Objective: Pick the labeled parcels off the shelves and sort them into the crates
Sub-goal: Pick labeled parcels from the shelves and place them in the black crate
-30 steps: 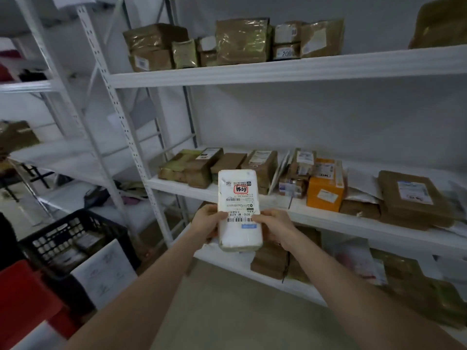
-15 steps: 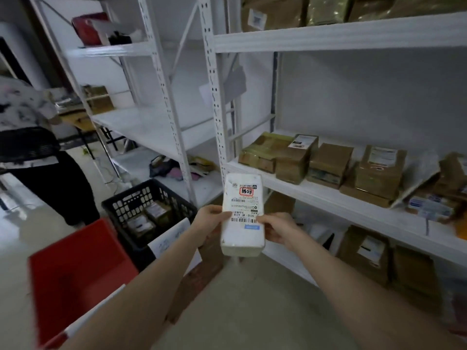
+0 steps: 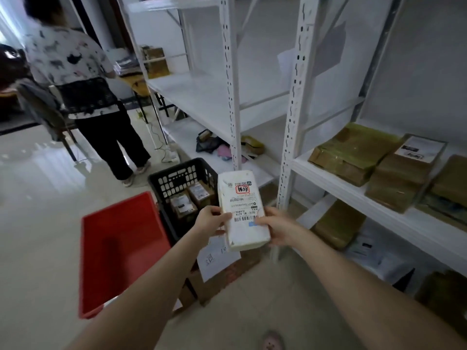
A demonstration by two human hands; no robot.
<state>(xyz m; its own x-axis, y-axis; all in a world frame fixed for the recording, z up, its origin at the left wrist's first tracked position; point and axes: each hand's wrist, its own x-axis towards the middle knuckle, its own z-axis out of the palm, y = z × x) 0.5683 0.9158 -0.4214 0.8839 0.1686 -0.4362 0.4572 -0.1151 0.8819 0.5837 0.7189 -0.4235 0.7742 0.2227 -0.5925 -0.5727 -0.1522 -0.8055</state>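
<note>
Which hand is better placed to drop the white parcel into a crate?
Probably the left hand: it grips the white labeled parcel on the side nearer the black slotted crate and red plastic crate.

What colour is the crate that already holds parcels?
It is black; the head view shows the black crate best, beside the red crate.

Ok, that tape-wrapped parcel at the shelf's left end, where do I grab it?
The tape-wrapped parcel lies flat by the shelf edge, boxed in on its right by a labelled parcel. Come from the front-left and pinch its free left end.
</note>
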